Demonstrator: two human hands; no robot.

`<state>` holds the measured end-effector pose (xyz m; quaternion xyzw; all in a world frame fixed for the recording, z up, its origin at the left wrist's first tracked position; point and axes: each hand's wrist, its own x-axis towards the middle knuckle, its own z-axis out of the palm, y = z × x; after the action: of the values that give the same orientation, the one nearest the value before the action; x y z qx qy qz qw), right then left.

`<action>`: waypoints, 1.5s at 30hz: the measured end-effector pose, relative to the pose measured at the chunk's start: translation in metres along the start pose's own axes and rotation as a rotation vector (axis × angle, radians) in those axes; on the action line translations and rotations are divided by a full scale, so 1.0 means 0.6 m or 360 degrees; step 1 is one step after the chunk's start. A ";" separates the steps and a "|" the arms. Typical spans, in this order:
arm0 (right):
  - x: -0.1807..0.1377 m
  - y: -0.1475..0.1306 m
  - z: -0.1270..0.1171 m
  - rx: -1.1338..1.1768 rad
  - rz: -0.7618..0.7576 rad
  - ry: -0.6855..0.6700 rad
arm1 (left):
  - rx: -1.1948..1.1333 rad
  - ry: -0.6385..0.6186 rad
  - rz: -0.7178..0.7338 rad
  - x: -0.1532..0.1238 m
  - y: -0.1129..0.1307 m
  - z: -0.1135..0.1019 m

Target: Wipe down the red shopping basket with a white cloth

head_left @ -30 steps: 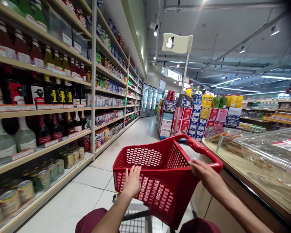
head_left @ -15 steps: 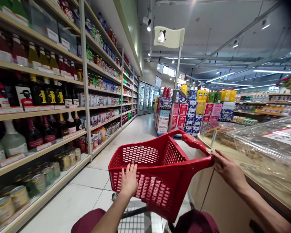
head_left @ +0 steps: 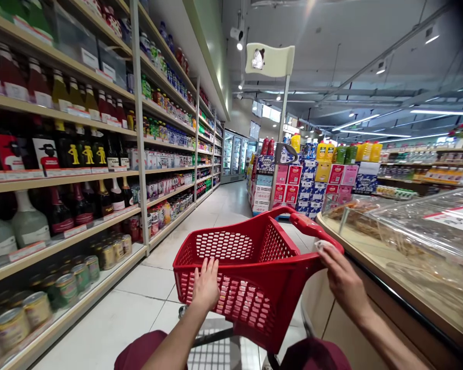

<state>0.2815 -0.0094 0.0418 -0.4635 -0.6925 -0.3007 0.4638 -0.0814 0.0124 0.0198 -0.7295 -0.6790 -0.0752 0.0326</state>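
A red plastic shopping cart (head_left: pixel 231 267) with a perforated basket stands right in front of me. My left hand (head_left: pixel 206 285) lies against its near side, the straight, slightly parted fingers reaching over the top rim. At the cart's right end, a small crumpled white wipe (head_left: pixel 322 245) is pinched in my right hand (head_left: pixel 341 275) and touches the red handle frame. Whether the wipe is paper or cloth I cannot tell. The visible part of the basket holds nothing I can make out.
Shelves of bottles and cans (head_left: pixel 77 174) line the left. A counter (head_left: pixel 364 257) with clear plastic covers stands close on the right. Ahead are stacked drink boxes (head_left: pixel 289 185), a pole with a cream sign (head_left: pixel 270 59) and glass-door coolers (head_left: pixel 233 151). Tiled floor (head_left: pixel 139 303) runs between.
My right hand has moved left and slightly inward along the cart's handle frame with the white wipe. My left hand stays on the rim. The view has shifted slightly.
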 end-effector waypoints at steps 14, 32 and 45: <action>-0.028 -0.086 0.033 0.0353 -0.0300 -0.0078 | -0.0033 0.0015 0.0049 -0.007 -0.002 0.006; -0.007 -0.305 0.088 0.1628 0.0664 -0.0838 | -0.1381 -0.0020 0.0507 -0.059 0.009 -0.015; -0.092 -0.309 0.150 0.0967 0.0240 -0.0359 | -0.3244 -0.0699 -0.0389 -0.100 0.100 0.024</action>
<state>0.0856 -0.0255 -0.0416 -0.3842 -0.7613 0.0079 0.5223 -0.0246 -0.0494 -0.0003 -0.3357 -0.3544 -0.4802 -0.7288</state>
